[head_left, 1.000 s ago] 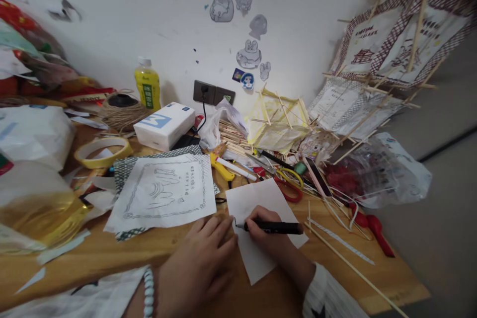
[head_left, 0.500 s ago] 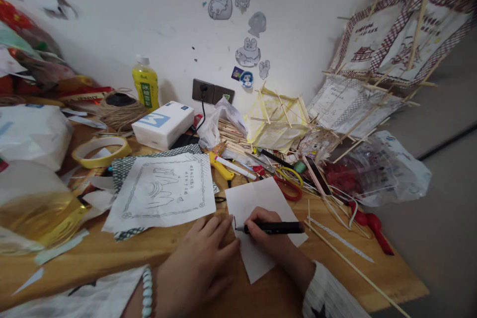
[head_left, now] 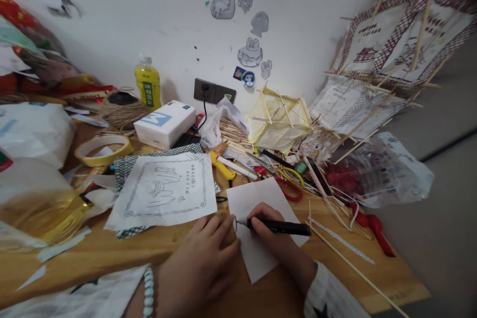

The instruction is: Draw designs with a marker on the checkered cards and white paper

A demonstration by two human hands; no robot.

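A small blank white sheet (head_left: 257, 238) lies on the wooden table (head_left: 112, 253) near its front edge. The right hand (head_left: 274, 241) grasps one black pen (head_left: 278, 227), tip at the sheet's left edge; the left hand (head_left: 203, 263) rests flat, fingers released. One yellow bottle's (head_left: 148, 82) label is unreadable.

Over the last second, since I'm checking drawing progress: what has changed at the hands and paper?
The right hand keeps its grip on the black pen, tip at the white paper's left edge, where a short dark line has lengthened slightly. The left hand stays flat, pinning that edge. The finished drawing and scissors have not moved.
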